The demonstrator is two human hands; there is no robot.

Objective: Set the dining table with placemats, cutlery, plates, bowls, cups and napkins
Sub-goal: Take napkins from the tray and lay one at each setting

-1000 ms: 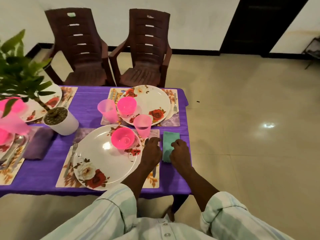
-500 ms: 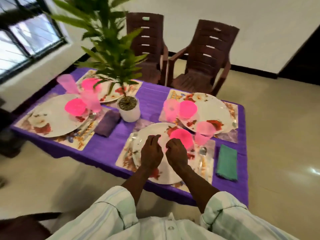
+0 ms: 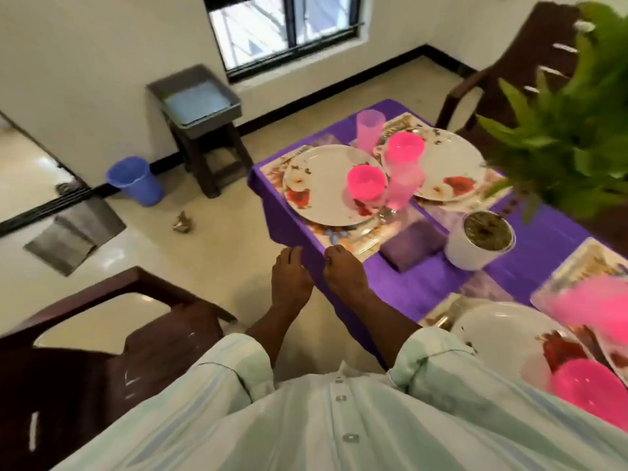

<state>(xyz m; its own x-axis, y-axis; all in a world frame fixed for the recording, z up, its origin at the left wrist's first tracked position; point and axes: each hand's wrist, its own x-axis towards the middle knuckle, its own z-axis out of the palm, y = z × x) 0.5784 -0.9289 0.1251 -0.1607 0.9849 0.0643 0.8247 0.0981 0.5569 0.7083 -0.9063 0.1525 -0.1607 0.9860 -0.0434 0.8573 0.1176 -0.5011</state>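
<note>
The table wears a purple cloth [image 3: 401,294]. At its left end a floral plate [image 3: 323,185] lies on a placemat [image 3: 343,237] with a pink bowl [image 3: 366,181] on it, a pink cup [image 3: 402,190] beside it and a folded purple napkin [image 3: 413,244] to its right. A second plate [image 3: 448,168] behind carries another pink bowl [image 3: 405,147]. My left hand [image 3: 290,278] hovers just off the table's near edge, fingers loosely curled, holding nothing. My right hand [image 3: 343,273] rests at the placemat's near corner; whether it pinches the mat is unclear.
A potted plant in a white pot [image 3: 475,241] stands mid-table. A dark chair [image 3: 102,351] is at my lower left, another [image 3: 509,79] behind the table. On the floor are a blue bucket [image 3: 136,180] and a stool with a grey tray [image 3: 197,96]. A nearer plate [image 3: 503,338] lies at right.
The view has swung left from the right-hand setting to the table's left end. Both hands left the near plate and now sit at the left setting's placemat corner.
</note>
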